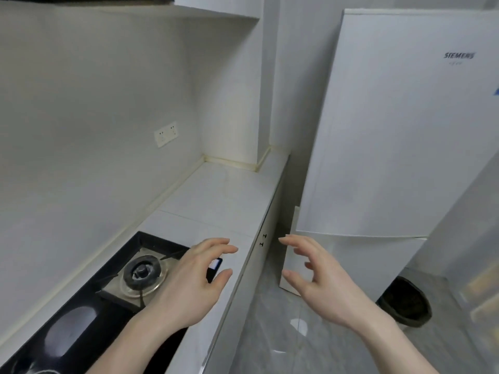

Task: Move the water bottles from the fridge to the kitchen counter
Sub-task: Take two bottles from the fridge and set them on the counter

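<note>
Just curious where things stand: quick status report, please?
Left hand and right hand open, holding nothing. Fridge doors shut; no bottles visible. Counter bare beside the stove. Nothing blocking.

My desk [221,195] is smooth, pale stone-like slab with a soft sheen. The hob [89,314] beside it is glossy black glass with a dull metal burner [142,272]. The fridge [391,130] looks smooth, satin white; the floor [272,333] is polished grey tile.

White kitchen, mostly

We've got a white fridge [391,130], pale counter [216,201], black stove [89,306], grey marbled floor [270,333].
</note>
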A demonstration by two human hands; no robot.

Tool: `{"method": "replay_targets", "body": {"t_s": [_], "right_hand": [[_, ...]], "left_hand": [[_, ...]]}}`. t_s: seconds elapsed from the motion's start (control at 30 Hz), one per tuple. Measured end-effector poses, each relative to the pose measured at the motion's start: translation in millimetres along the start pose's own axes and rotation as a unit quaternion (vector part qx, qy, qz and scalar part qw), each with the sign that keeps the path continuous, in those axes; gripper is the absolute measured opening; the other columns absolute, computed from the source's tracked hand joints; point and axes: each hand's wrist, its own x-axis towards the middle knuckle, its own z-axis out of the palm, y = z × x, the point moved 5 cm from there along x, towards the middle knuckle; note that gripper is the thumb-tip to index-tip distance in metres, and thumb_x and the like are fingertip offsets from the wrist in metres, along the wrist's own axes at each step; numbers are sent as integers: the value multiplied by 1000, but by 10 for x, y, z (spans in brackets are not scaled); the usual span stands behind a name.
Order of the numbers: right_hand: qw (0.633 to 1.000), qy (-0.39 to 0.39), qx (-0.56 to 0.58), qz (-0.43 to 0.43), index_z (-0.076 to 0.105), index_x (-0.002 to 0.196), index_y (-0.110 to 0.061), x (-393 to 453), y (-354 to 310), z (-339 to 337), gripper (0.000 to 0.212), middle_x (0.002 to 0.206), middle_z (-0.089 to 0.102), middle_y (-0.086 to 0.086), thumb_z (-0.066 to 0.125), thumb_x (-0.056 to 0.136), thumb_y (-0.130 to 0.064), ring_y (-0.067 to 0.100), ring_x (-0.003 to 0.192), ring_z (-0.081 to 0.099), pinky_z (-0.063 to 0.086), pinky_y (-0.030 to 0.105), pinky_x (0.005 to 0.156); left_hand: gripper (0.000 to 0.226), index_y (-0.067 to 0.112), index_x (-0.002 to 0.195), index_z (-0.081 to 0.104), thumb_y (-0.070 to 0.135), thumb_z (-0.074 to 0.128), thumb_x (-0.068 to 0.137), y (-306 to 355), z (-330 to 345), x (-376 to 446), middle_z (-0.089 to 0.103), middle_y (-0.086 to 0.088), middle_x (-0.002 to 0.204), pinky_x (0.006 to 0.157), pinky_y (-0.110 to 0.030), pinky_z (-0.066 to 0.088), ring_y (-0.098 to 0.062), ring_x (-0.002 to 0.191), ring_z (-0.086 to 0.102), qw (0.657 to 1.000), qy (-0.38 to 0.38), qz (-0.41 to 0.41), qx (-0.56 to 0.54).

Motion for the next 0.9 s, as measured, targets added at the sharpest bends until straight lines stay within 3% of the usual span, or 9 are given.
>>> {"method": "replay_targets", "body": {"t_s": [0.33, 0.47, 0.6, 0.7, 0.8, 0.9], "right_hand": [[997, 32, -23, 72, 42, 143, -52, 319, 366, -234, 51, 145, 37, -40, 64, 100, -36, -15, 132, 40, 40, 23, 114], [994, 59, -25, 89, 44, 143, -51, 530, 603, -538, 52, 142, 38, -41, 65, 99, -33, -17, 130, 40, 41, 24, 114], [993, 72, -24, 94, 44, 142, -52, 789, 906, -848, 52, 139, 36, -45, 65, 99, -32, -13, 131, 41, 41, 26, 114], [993, 62, -29, 96, 43, 142, -54, 1017, 1117, -1050, 51, 140, 36, -44, 64, 99, -34, -13, 131, 41, 41, 28, 114], [994, 59, -30, 88, 43, 143, -51, 1287, 1289, -1267, 51, 141, 37, -41, 63, 99, -35, -12, 131, 42, 41, 28, 114], [995, 47, -34, 83, 42, 144, -50, 1502, 1394, -1414, 50, 140, 37, -41, 62, 100, -35, -14, 130, 41, 40, 24, 114]], "left_hand": [[39, 40, 136, 59, 28, 64, 99, -41, 190, 1192, 48, 27, 143, 109, -13, 27, 6, 134, 42, 996, -75, 43, -7], [44, 37, 141, 54, 29, 64, 99, 228, 337, 1975, 49, 20, 143, 113, -26, 38, 0, 129, 47, 992, -104, 61, -35], [50, 35, 148, 48, 29, 63, 100, 603, 544, 2907, 47, 15, 146, 104, -30, 47, -6, 127, 53, 989, -104, 47, -99], [54, 30, 153, 44, 28, 60, 102, 864, 704, 3568, 46, 10, 154, 101, -28, 45, -12, 126, 56, 986, -89, 42, -135], [57, 25, 159, 34, 30, 53, 106, 1078, 872, 4145, 38, 3, 163, 109, -30, 40, -19, 139, 50, 983, -80, 28, -165], [60, 28, 161, 28, 43, 47, 107, 1168, 985, 4553, 36, 6, 164, 119, -37, 35, -19, 145, 42, 978, -68, 2, -198]]}}
